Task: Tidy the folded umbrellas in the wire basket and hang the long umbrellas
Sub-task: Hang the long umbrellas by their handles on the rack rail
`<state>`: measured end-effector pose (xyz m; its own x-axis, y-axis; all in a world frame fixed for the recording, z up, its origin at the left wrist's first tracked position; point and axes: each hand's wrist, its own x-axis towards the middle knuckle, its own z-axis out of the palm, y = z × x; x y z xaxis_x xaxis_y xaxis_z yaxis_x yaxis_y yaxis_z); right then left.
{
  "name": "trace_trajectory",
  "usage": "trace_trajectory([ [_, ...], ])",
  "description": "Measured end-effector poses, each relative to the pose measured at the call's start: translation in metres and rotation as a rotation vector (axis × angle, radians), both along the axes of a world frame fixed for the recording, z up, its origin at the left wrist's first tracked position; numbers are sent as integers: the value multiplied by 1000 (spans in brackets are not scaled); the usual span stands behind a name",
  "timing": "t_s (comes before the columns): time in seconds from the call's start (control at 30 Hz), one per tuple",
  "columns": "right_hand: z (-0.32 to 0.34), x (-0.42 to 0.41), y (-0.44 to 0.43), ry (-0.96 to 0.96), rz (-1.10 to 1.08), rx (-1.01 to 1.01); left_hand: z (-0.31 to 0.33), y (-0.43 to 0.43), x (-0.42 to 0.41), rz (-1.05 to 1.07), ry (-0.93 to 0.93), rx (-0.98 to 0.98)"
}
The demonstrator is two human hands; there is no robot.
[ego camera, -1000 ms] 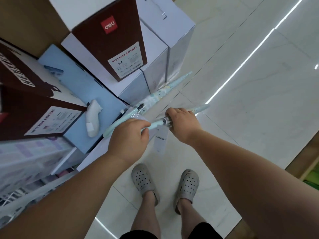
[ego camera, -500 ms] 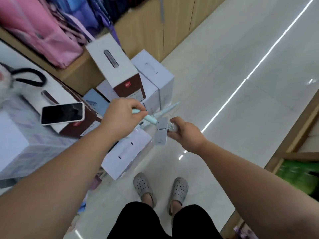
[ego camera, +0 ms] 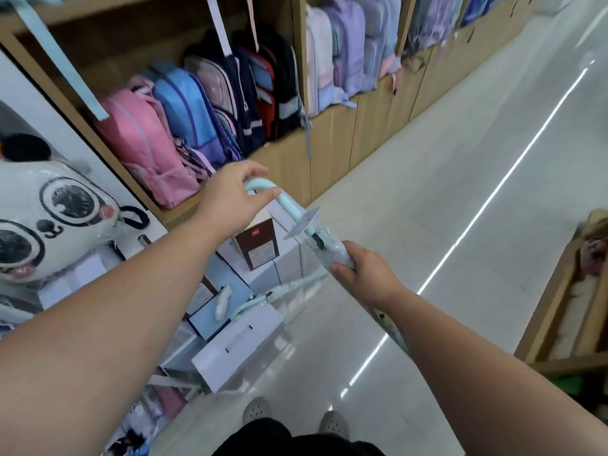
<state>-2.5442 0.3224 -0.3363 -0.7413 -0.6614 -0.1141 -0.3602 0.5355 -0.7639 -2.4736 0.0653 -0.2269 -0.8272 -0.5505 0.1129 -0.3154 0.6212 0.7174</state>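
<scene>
I hold a long pale mint umbrella point(ego camera: 332, 253) with both hands, raised in front of me. My left hand point(ego camera: 230, 197) grips its curved hook handle point(ego camera: 263, 185) at the top. My right hand point(ego camera: 362, 274) is closed around the folded canopy just below the shaft, and the rest of the umbrella runs down behind my right forearm. A white price tag point(ego camera: 304, 222) hangs from the shaft between my hands. A second mint long umbrella point(ego camera: 279, 292) lies across the boxes below. No wire basket is in view.
White and brown boxes point(ego camera: 237, 343) are stacked on the floor to the left. A wooden shelf point(ego camera: 296, 153) with several backpacks runs along the aisle. A plush toy face point(ego camera: 49, 222) sits at far left. A wooden display point(ego camera: 559, 307) stands at right.
My view has swung up from the floor and boxes to the backpack shelf. Both hands have lifted the umbrella, with the left hand now on the hook handle, the right on the canopy.
</scene>
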Motion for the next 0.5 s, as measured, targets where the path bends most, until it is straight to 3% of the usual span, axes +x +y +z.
trace_trajectory([
  [0.1, 25, -6, -8, 0, -44, -50, 15, 14, 15, 174, 142, -111],
  [0.2, 51, -10, -25, -71, -92, -136, 15, 32, 42, 379, 275, -35],
  [0.33, 86, -2, -65, -170, -74, -282, -2, 47, 72, 288, 145, 256],
  [0.5, 130, 27, -115, -234, 37, -436, 0, 53, 97, 97, 65, 361],
])
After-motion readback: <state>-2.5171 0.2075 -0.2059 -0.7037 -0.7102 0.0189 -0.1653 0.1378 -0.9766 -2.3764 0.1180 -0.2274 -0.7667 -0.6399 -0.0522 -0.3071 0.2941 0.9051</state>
